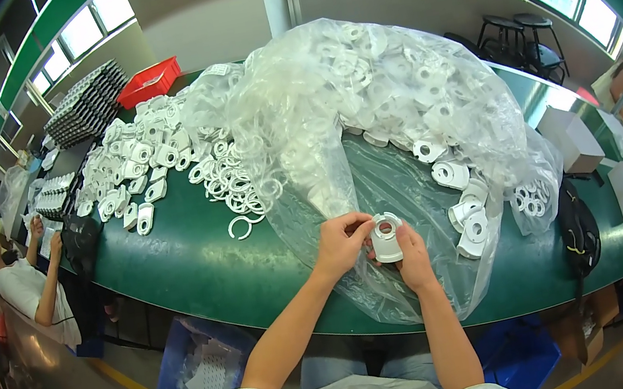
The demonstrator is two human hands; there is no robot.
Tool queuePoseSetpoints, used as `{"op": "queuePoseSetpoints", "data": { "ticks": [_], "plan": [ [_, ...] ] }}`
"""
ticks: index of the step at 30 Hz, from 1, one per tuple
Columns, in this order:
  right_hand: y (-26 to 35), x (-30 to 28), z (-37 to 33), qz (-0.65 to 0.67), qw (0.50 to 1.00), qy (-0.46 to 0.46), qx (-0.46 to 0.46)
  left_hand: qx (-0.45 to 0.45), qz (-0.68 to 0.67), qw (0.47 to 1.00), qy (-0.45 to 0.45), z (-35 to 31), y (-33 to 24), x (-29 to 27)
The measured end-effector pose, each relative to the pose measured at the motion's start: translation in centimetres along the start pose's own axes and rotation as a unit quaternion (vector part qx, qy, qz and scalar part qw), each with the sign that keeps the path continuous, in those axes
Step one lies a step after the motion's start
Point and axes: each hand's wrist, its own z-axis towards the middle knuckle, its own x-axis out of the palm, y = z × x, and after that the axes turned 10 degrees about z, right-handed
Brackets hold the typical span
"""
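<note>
My right hand (414, 251) holds a white plastic housing (386, 238) with a round hole, just above the near edge of the green table (184, 263). My left hand (342, 240) pinches a thin white ring at the housing's top rim. Both hands hover over a large clear plastic bag (362, 105) full of the same white housings. A loose heap of white split rings (232, 182) lies left of the bag, and one ring sits alone nearer the table's front.
More white housings (132, 166) are spread at the far left of the table. Stacked grey trays (85, 104) and a red bin (149, 82) stand at the back. A blue crate (200, 367) sits under the table. Another person (24, 281) works at left; white boxes (572, 141) at right.
</note>
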Motion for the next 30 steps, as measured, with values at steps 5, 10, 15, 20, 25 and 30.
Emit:
{"op": "queuePoseSetpoints", "data": {
  "ticks": [5,10,15,20,25,30],
  "plan": [
    [0.0,0.5,0.1,-0.032,0.999,-0.028,-0.022,0.096,0.08,0.991,-0.048,0.2,-0.3,0.1],
    [-0.1,0.9,-0.1,-0.086,0.995,-0.002,-0.047,0.121,0.068,0.99,-0.01,0.3,-0.9,-0.6],
    [0.1,1.1,-0.3,-0.114,0.992,0.007,-0.054,0.102,0.044,0.993,0.046,0.1,-1.0,-0.9],
    [-0.1,0.9,-0.6,-0.11,0.994,-0.009,-0.024,0.122,0.12,0.984,0.056,0.1,-0.9,-1.3],
    [-0.2,1.5,-0.7,-0.144,0.988,-0.03,-0.048,0.103,0.106,0.989,0.017,-0.4,-0.6,-0.7],
    [-0.1,0.4,-0.4,-0.121,0.99,-0.052,-0.048,0.097,0.091,0.991,0.03,-0.2,-1.1,0.1]
  ]
}}
